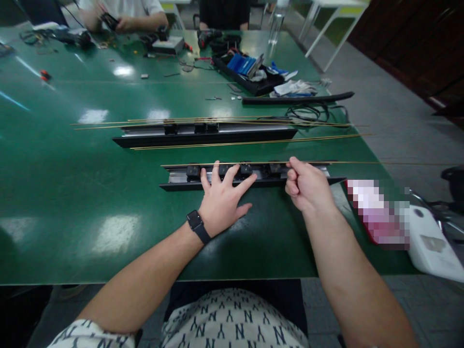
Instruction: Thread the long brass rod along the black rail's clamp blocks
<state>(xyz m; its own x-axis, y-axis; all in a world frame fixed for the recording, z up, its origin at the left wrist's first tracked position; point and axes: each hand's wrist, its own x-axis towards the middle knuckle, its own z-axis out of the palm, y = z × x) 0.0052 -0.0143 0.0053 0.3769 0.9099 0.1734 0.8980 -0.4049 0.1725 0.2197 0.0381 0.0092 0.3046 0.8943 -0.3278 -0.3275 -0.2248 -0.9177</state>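
Note:
A long black channel with a silvery inner face point(177, 176) lies across the green table in front of me, with several black blocks point(245, 169) set along it. My left hand point(222, 200) rests on this channel with its fingers spread. Along the channel's far edge runs a thin brass-coloured rod point(355, 163), reaching past the right end. My right hand point(308, 186) is closed in a pinch at the rod, near the channel's right part. The pinching fingertips partly hide the rod.
Behind lies a second black channel point(203, 140) with more thin rods point(326, 138) around it. A coiled black cable point(308, 112), a black strip point(297, 99) and a black tray point(257, 87) are farther back. A white device point(431, 241) sits right. Two people point(123, 17) are across the table.

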